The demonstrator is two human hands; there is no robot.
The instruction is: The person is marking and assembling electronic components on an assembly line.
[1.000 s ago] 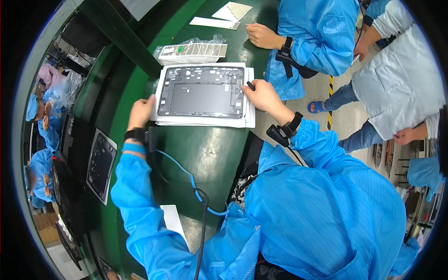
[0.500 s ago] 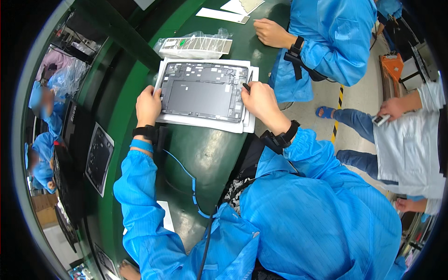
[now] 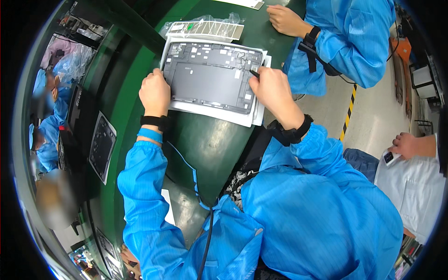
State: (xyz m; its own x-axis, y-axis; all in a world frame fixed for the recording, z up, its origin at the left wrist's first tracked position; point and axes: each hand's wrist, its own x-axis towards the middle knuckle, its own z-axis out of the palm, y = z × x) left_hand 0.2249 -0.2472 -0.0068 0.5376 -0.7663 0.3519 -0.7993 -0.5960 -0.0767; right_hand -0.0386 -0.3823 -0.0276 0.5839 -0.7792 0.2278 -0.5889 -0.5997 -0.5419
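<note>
A dark grey tablet housing (image 3: pixel 205 80), its inner side up and dotted with small white pads, rests on white sheets (image 3: pixel 190 106) on the green bench. My left hand (image 3: pixel 155 92) is closed at the left edge of the housing, its fingertips mostly hidden. At the right edge, my right hand (image 3: pixel 275 93) is closed with a short black pen-like tool (image 3: pixel 254 73) sticking out by the thumb. Most of the tool is hidden in the hand, so its kind does not show. My left wrist wears a black strap and a blue band with a coiled blue cord (image 3: pixel 195 175).
Behind the housing lies a clear plastic bag with pale strips (image 3: pixel 205 31). At the far right of the bench a co-worker's hand (image 3: pixel 285 21) rests. A green post (image 3: pixel 126 23) rises at the left; another tablet housing (image 3: pixel 102 148) lies beyond it. A person in white (image 3: pixel 401 177) stands at right.
The view has shifted, so the housing and bench sit farther right and higher. My left fingers look more curled at the housing's edge. The person in white has moved at the right.
</note>
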